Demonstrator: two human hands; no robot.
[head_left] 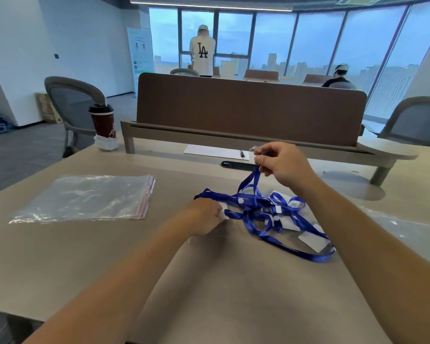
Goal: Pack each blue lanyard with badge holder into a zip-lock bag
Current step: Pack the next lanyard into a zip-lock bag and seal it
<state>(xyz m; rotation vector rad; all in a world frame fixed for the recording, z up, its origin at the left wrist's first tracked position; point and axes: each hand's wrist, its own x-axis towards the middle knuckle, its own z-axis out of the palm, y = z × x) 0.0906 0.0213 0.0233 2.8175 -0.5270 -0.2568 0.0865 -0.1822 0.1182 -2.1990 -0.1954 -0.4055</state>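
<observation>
A tangle of blue lanyards with clear badge holders lies on the beige table, right of centre. My right hand is raised above the pile, pinching one lanyard strap and lifting it taut. My left hand rests on the table at the pile's left edge, fingers closed on a white badge holder corner. A stack of clear zip-lock bags with red seal lines lies flat to the left, apart from both hands.
A dark red cup stands at the table's far left. A white paper with a pen and a black cable slot lie by the brown divider. Grey chairs stand at both sides. Two people are by the windows.
</observation>
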